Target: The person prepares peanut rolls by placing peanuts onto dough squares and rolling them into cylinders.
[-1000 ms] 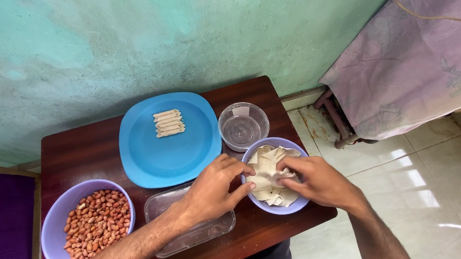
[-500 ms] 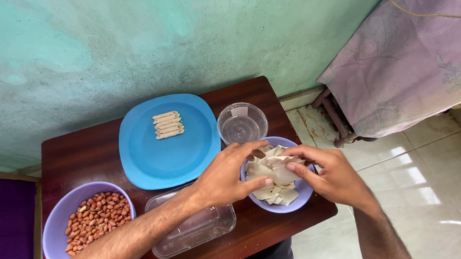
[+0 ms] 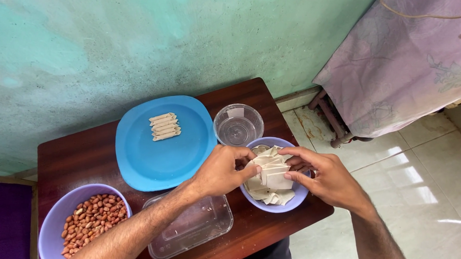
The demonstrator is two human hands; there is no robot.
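Note:
A small purple bowl (image 3: 293, 200) at the table's right front holds a pile of pale square dough wrappers (image 3: 271, 180). My left hand (image 3: 223, 170) reaches in from the left and pinches the edge of a wrapper. From the right, my right hand (image 3: 328, 178) grips the same stack with thumb and fingers. A blue plate (image 3: 160, 152) behind carries several thin rolled sticks (image 3: 164, 126).
A clear cup of water (image 3: 238, 125) stands just behind the wrapper bowl. A purple bowl of peanuts (image 3: 89, 218) sits at front left, with an empty clear rectangular container (image 3: 193, 228) beside it. The dark wooden table (image 3: 78, 155) ends near a tiled floor on the right.
Both hands have lifted slightly and drawn together over the bowl, now pinching a wrapper away from the pile.

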